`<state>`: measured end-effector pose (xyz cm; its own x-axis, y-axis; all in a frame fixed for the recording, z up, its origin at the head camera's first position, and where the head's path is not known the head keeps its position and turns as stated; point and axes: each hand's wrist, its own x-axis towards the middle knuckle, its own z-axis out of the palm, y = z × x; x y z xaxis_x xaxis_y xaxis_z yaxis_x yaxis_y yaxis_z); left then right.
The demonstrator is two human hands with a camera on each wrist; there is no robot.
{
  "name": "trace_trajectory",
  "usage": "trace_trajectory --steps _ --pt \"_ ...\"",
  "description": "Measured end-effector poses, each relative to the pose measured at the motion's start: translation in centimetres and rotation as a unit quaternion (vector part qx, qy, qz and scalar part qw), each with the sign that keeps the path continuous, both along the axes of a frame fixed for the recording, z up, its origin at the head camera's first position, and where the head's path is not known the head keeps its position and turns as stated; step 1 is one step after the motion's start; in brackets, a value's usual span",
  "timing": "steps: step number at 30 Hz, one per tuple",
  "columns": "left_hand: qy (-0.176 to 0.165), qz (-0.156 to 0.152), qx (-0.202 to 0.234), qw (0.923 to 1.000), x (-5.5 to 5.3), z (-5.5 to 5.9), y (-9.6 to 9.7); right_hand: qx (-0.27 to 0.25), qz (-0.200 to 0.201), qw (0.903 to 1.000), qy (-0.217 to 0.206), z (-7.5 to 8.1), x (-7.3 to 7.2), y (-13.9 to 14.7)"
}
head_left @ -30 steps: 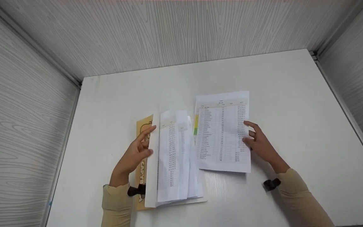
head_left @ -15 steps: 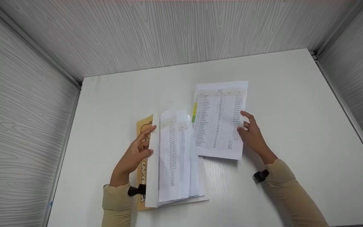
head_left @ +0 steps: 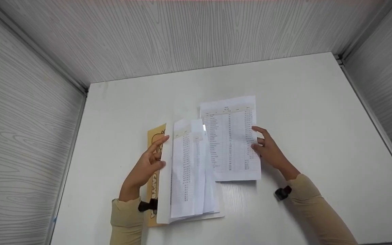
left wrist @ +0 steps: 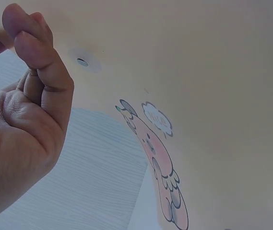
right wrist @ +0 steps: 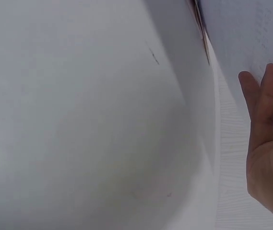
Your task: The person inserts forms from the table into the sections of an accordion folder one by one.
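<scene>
In the head view a tan cartoon folder (head_left: pixel 154 136) stands partly open on the table, part of the lettering CAPY visible on its cover. My left hand (head_left: pixel 143 170) holds the cover's raised edge between thumb and fingers. The cover's outer side (left wrist: pixel 213 96) fills much of the left wrist view, with a capybara drawing (left wrist: pixel 158 163). Inside lie several printed sheets (head_left: pixel 184 170), fanned and overlapping. To their right, my right hand (head_left: pixel 269 149) pinches the right edge of a printed table sheet (head_left: pixel 230 146), whose left side meets the folder's papers. Its underside (right wrist: pixel 232 38) appears in the right wrist view.
The white tabletop (head_left: pixel 318 112) extends around the folder and papers. Grey wood-grain panels enclose it at the back (head_left: pixel 196 34), left (head_left: pixel 22 136) and right (head_left: pixel 383 68). A dark wrist camera (head_left: pixel 282 193) sits beside the right sleeve.
The right hand and its sheet first went up the table, then came back down and shifted left, closer over the folder's papers. My left hand and the cover stayed nearly still.
</scene>
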<state>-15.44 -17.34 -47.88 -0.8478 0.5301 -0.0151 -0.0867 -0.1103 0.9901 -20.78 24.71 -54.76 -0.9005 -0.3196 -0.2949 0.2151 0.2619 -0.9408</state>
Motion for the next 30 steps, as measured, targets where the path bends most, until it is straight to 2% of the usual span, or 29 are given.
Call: trace_trajectory --steps 4,12,21,30 --pt "0.001 0.0 -0.002 1.0 -0.1 0.1 0.0 -0.005 -0.003 0.9999 -0.016 0.1 0.0 0.4" --pt "0.007 0.008 -0.005 0.9999 -0.1 0.0 0.0 -0.019 -0.018 0.9995 -0.016 0.8 0.3 0.8" --pt "-0.002 0.007 0.002 1.0 -0.1 0.0 0.1 -0.024 0.033 0.9985 -0.036 0.3 1.3 0.5" --pt "-0.004 0.012 -0.001 0.9999 -0.1 0.1 0.2 -0.009 0.071 0.9962 -0.049 -0.1 3.1 1.4"
